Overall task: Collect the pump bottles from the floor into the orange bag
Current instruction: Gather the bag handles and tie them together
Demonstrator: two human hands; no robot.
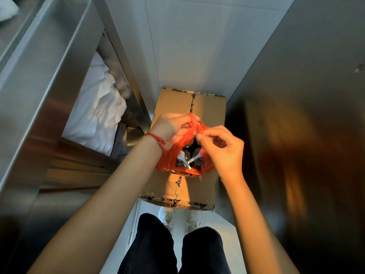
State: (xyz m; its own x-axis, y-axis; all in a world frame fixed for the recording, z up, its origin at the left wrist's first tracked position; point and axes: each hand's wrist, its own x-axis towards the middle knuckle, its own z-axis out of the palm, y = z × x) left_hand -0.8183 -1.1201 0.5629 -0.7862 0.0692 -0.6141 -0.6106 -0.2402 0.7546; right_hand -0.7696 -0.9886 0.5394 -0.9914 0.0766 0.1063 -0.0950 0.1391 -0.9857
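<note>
Orange bag (pixel 184 153) sits on top of a taped cardboard box (pixel 205 113), roughly mid-box, slightly toward the near end. Box lies on the pale floor (pixel 197 46) in a narrow aisle between a steel rack on the left (pixel 45 80) and a steel panel on the right (pixel 308 95).

Pump bottles (pixel 187 158) are inside the bag: two light pump heads and dark bottle tops show through the mouth. Exact count cannot be told.

Left hand (pixel 169 126) is closed around one bag handle (pixel 192 118), pulling it up at the far side of the bag. A red bead bracelet (pixel 158 140) sits on that wrist.

Right hand (pixel 221 147) pinches the other handle between thumb and forefinger at the bag's right-far edge, remaining fingers curled. The two handles meet just above the bag mouth, between the hands.

White crumpled cloth (pixel 98 109) lies on a lower shelf of the left rack, well apart from the bag.

Near edge of frame: the person's dark trousers (pixel 158 246) and white shoes (pixel 167 216), toes just beside the near end of the box.
</note>
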